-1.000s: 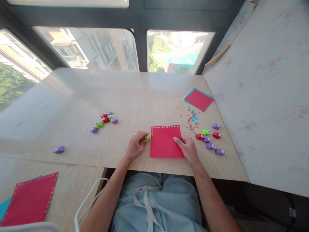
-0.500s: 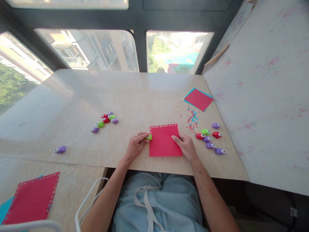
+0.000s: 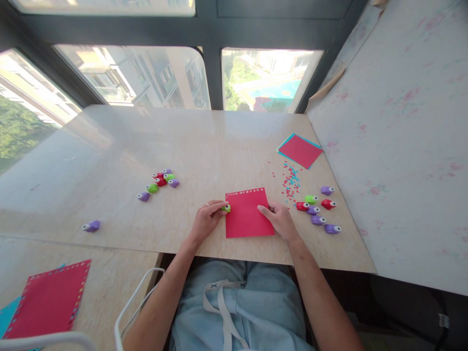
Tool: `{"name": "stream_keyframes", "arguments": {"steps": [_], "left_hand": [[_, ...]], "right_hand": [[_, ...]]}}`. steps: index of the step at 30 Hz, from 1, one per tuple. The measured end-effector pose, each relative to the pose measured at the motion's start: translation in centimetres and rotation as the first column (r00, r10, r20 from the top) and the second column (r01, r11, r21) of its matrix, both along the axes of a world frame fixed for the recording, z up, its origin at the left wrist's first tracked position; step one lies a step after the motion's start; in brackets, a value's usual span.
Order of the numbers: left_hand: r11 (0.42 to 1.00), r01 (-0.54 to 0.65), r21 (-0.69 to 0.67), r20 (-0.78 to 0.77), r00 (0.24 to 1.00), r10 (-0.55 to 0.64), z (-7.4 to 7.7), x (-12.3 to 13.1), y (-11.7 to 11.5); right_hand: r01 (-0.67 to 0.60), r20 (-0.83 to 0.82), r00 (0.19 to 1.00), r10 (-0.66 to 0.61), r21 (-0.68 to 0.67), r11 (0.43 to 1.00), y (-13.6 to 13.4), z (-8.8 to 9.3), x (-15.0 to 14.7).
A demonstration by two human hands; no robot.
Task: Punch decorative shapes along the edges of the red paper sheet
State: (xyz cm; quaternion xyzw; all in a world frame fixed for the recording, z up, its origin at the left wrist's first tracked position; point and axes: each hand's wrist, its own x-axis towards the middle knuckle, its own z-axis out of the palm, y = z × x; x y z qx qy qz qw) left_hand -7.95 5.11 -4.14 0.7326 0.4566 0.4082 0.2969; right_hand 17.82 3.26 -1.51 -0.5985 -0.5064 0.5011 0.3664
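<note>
A red paper square [image 3: 248,217] lies on the marble table [image 3: 204,146] in front of me, with a row of punched holes along its far edge. My left hand [image 3: 206,222] is closed on a small green punch [image 3: 226,208] set against the paper's left edge. My right hand [image 3: 280,219] rests on the paper's right edge, fingers curled and pressing it down.
Several small punches [image 3: 318,209] lie right of the paper, another cluster of punches [image 3: 159,181] to the left, and one purple punch [image 3: 90,225] further left. Paper confetti [image 3: 290,180] and a red-and-blue sheet stack [image 3: 300,150] lie at the far right. A punched red sheet [image 3: 47,300] is at the lower left.
The paper has shifted slightly left and towards me with both hands. The green punch has slid a little further onto its left edge.
</note>
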Motion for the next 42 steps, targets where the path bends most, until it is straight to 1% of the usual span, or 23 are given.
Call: {"name": "stream_keyframes", "arguments": {"steps": [4, 8, 13, 21, 27, 32, 37, 42], "left_hand": [[1.0, -0.015, -0.002, -0.014, 1.0, 0.015, 0.17, 0.0, -0.11], [0.999, -0.032, -0.036, -0.006, 0.999, 0.032, 0.46, 0.08, -0.31], [0.996, -0.082, -0.042, -0.007, 0.997, 0.082, 0.69, 0.17, -0.46], [0.995, -0.048, -0.082, 0.049, 0.997, 0.052, 0.51, 0.24, -0.53], [0.994, -0.084, -0.076, 0.021, 0.996, 0.086, 0.81, 0.37, -0.58], [0.993, -0.093, -0.079, 0.028, 0.995, 0.096, 0.85, 0.35, -0.6], [0.993, -0.073, -0.088, 0.035, 0.996, 0.076, 0.64, 0.2, -0.72], [0.994, -0.056, -0.095, 0.034, 0.998, 0.06, 0.87, 0.16, -0.79]], "right_hand": [[-0.006, 0.063, 0.998, 0.005, 0.021, 1.0, -0.01, 0.06, -0.08], [-0.004, 0.088, 0.996, 0.003, 0.013, 1.0, -0.04, 0.16, -0.17], [0.005, 0.064, 0.998, -0.005, 0.005, 1.0, -0.07, 0.24, -0.25], [0.001, 0.062, 0.998, -0.001, 0.007, 1.0, -0.24, 0.25, -0.04], [-0.005, 0.027, 1.0, 0.006, -0.029, 1.0, -0.35, 0.29, 0.16], [-0.016, 0.009, 1.0, 0.016, -0.034, 0.999, -0.36, 0.34, 0.13], [0.027, 0.029, 0.999, -0.025, -0.048, 0.998, -0.22, 0.5, -0.1], [0.072, 0.02, 0.997, -0.071, -0.04, 0.997, -0.07, 0.41, -0.38]]}}
